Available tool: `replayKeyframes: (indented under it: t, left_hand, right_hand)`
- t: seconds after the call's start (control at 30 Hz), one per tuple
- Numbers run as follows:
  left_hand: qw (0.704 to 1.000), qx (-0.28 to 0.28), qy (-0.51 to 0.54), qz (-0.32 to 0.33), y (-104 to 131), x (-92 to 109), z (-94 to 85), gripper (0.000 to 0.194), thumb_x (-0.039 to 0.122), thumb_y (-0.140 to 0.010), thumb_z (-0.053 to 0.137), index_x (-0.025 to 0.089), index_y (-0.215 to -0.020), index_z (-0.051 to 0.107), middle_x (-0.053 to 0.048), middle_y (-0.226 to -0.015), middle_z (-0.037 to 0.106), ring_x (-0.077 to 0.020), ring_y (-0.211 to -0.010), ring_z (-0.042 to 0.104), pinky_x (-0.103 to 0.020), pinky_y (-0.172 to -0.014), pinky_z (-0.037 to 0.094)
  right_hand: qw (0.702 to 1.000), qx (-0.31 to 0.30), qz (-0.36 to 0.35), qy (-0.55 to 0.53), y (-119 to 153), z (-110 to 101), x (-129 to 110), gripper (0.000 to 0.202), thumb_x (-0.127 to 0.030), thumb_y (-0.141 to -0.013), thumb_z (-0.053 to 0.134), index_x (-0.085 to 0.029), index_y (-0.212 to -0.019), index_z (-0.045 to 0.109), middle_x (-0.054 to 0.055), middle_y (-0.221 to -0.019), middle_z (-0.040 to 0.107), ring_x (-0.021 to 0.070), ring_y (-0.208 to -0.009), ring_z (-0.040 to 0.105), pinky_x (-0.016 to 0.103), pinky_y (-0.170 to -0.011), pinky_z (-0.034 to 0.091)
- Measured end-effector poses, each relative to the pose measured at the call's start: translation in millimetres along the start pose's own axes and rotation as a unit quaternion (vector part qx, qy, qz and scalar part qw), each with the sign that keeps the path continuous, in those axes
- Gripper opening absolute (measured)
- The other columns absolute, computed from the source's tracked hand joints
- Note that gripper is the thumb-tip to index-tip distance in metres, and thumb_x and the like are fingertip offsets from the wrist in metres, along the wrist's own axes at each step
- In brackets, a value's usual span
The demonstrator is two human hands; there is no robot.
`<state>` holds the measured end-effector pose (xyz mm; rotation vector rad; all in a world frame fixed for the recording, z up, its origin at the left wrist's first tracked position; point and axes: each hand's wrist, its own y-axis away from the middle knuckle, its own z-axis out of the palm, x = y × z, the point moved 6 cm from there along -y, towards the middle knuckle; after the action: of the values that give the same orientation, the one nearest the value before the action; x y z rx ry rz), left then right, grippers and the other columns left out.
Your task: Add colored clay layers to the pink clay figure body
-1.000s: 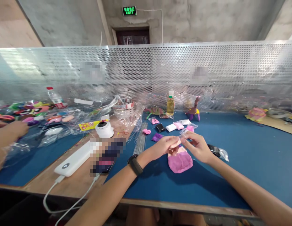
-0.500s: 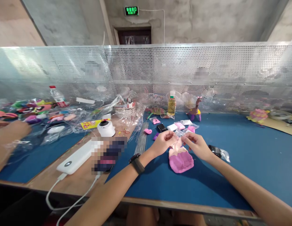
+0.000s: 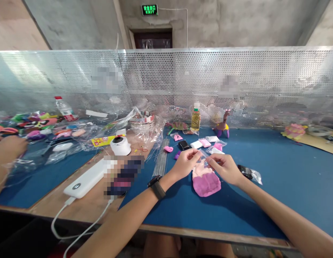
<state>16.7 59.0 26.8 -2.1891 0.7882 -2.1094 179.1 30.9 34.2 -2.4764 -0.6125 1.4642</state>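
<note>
My left hand and my right hand face each other above the blue tabletop, thumbs and fingertips pinched on a small clear plastic bag. Peach material shows just under the bag; whether it is inside cannot be made out. Directly below my hands lies a flattened, uneven slab of purple-pink clay with a peach clay part along its far side. Beyond my fingers are packets of white clay and pink clay, and a black packet.
Thin metal wires lie left of my left hand, with a power bank and cables further left. A bottle of yellow liquid and a clay dinosaur stand behind. At far left is another person's hand.
The bag between my fingertips has shifted slightly, and my right fingers have moved a little lower. The other person's hand at far left has moved left.
</note>
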Motion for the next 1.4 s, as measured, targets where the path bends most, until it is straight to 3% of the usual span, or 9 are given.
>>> replayKeyframes:
  t: [0.17,0.43,0.63,0.9,1.0,1.1,1.27,1.4]
  left_hand:
    - [1.0,-0.007,-0.018,0.009,2,5,1.3,0.035,0.047,-0.094,0.059,0.015,-0.084,0.065,-0.002,-0.075,0.062,-0.0134,-0.068,0.056,-0.024,-0.063,0.044]
    - [0.999,-0.027,-0.037,0.015,7,6,8.4,0.032,0.046,-0.096,0.058,0.016,-0.092,0.065,-0.003,-0.081,0.065,-0.0149,-0.074,0.061,-0.023,-0.061,0.044]
    - [0.999,-0.023,-0.047,-0.004,8,4,8.5,0.036,0.048,-0.095,0.06,0.015,-0.081,0.061,-0.003,-0.075,0.066,-0.0138,-0.068,0.059,-0.024,-0.064,0.045]
    - [0.998,-0.04,-0.053,-0.013,9,10,6.8,0.043,0.054,-0.093,0.061,0.015,-0.075,0.061,-0.004,-0.07,0.066,-0.0127,-0.062,0.054,-0.024,-0.058,0.041]
    - [0.998,-0.042,-0.034,-0.022,8,6,6.3,0.042,0.056,-0.091,0.064,0.015,-0.079,0.062,-0.003,-0.07,0.064,-0.0122,-0.061,0.053,-0.024,-0.057,0.04]
    - [0.997,-0.079,-0.015,-0.019,8,5,9.8,0.043,0.057,-0.09,0.065,0.015,-0.079,0.061,0.0,-0.068,0.058,-0.0111,-0.06,0.05,-0.024,-0.057,0.038]
    - [0.993,-0.118,-0.02,-0.022,10,10,13.0,0.042,0.055,-0.092,0.061,0.017,-0.075,0.054,0.002,-0.066,0.053,-0.0107,-0.06,0.047,-0.024,-0.057,0.036]
    - [0.991,-0.124,-0.04,-0.018,10,9,12.6,0.046,0.053,-0.099,0.047,0.018,-0.071,0.053,0.0,-0.067,0.053,-0.0128,-0.064,0.048,-0.026,-0.062,0.038]
  right_hand:
    - [0.998,-0.007,-0.028,0.057,3,3,-6,0.041,-0.046,-0.1,0.053,-0.018,-0.076,0.071,0.002,-0.062,0.066,0.0137,-0.053,0.054,0.027,-0.051,0.039]
    - [0.994,0.038,-0.057,0.079,5,0,-15,0.031,-0.042,-0.099,0.055,-0.018,-0.084,0.068,0.001,-0.062,0.064,0.0134,-0.052,0.053,0.026,-0.051,0.04]
    - [0.994,0.038,-0.054,0.089,5,0,-18,0.03,-0.04,-0.097,0.056,-0.019,-0.08,0.067,0.001,-0.059,0.062,0.0127,-0.051,0.051,0.026,-0.05,0.039]
    - [0.999,-0.01,-0.011,0.041,2,0,-13,0.04,-0.05,-0.097,0.055,-0.019,-0.075,0.066,0.003,-0.062,0.065,0.0126,-0.051,0.048,0.027,-0.048,0.036]
    - [0.999,-0.014,-0.016,0.039,0,-3,-10,0.047,-0.056,-0.095,0.057,-0.019,-0.066,0.059,0.0,-0.056,0.057,0.0112,-0.05,0.043,0.026,-0.047,0.032]
    - [0.999,-0.022,-0.032,0.017,0,-4,-11,0.051,-0.06,-0.095,0.056,-0.02,-0.064,0.049,-0.003,-0.055,0.047,0.01,-0.052,0.037,0.025,-0.048,0.029]
    - [0.996,-0.079,-0.019,-0.026,2,4,-9,0.058,-0.063,-0.098,0.049,-0.021,-0.059,0.042,-0.003,-0.054,0.043,0.0101,-0.052,0.036,0.025,-0.049,0.03]
    - [0.994,-0.105,0.003,-0.028,3,8,-7,0.051,-0.059,-0.1,0.047,-0.019,-0.07,0.055,-0.005,-0.055,0.041,0.0102,-0.052,0.033,0.025,-0.048,0.028]
